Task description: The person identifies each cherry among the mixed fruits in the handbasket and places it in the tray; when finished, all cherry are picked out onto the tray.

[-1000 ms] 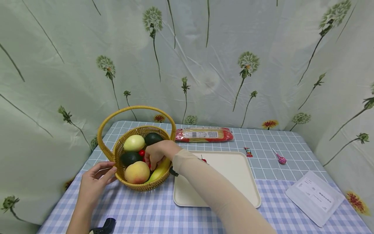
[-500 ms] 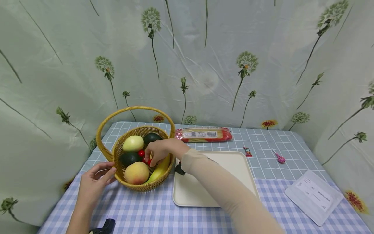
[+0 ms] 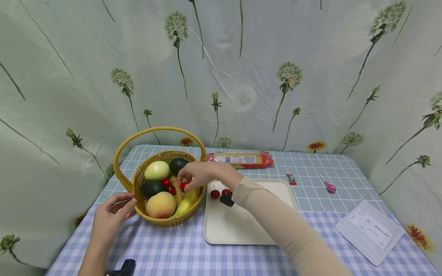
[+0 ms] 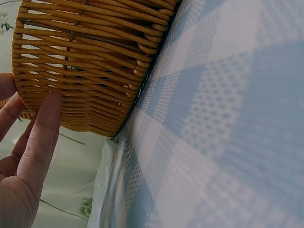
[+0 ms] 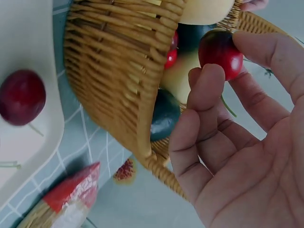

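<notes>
The right hand (image 3: pixel 200 174) pinches a cherry (image 5: pixel 220 53) between thumb and fingertips (image 5: pixel 209 78), its other fingers loosely curled; the cherry sits in that pinch just above the basket (image 3: pixel 162 216) rim, over the fruit inside. Directly below the pinch lies a banana (image 3: pixel 187 201), and just to its left two more cherries (image 3: pixel 168 185) rest among the fruit. Further left and nearer the person are a peach (image 3: pixel 160 204) and a dark avocado (image 3: pixel 152 187); beyond them sit a pale apple (image 3: pixel 157 170) and a second avocado (image 3: pixel 178 164). To the right of the grip, under the wrist, a tray (image 3: pixel 238 230) holds two loose cherries (image 3: pixel 215 194) at its near-left corner. On the far side of the basket from the grip, the left hand (image 3: pixel 110 216) rests flat against the woven wall, fingers (image 4: pixel 40 137) straight and touching it, holding nothing. Behind the grip a noodle packet (image 3: pixel 239 158) lies on the cloth. Well to the right are a small sweet (image 3: pixel 292 179), a pink lollipop (image 3: pixel 329 186) and, nearer the person, a white pouch (image 3: pixel 371 232).
</notes>
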A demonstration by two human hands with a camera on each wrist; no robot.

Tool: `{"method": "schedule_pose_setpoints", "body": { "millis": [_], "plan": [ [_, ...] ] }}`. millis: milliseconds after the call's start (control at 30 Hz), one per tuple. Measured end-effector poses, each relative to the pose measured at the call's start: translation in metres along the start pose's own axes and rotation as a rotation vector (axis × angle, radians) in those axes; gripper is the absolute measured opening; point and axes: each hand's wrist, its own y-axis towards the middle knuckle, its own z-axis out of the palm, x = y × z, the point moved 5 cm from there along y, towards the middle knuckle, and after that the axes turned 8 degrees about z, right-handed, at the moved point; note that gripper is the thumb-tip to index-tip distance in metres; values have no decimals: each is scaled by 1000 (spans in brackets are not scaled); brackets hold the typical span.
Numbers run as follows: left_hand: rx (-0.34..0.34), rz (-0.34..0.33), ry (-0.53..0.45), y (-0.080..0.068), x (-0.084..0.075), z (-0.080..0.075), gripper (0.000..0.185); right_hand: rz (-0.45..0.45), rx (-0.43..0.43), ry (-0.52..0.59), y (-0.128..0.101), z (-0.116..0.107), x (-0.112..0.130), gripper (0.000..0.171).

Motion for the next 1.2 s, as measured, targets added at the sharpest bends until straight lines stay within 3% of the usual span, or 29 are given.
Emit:
{"method": "schedule_pose_setpoints", "body": {
  "millis": [533,1000,1200],
  "plan": [
    [5,5,-29,0,5,-3,28,14,-102,83,-48,-9,-26,33],
    [-4,-12,-19,1,4,-2,29,12,-205,211,-82,-15,-71,25],
    [-4,-2,-18,1,3,-1,28,50,-224,259,-96,-13,-94,27]
  ]
}}
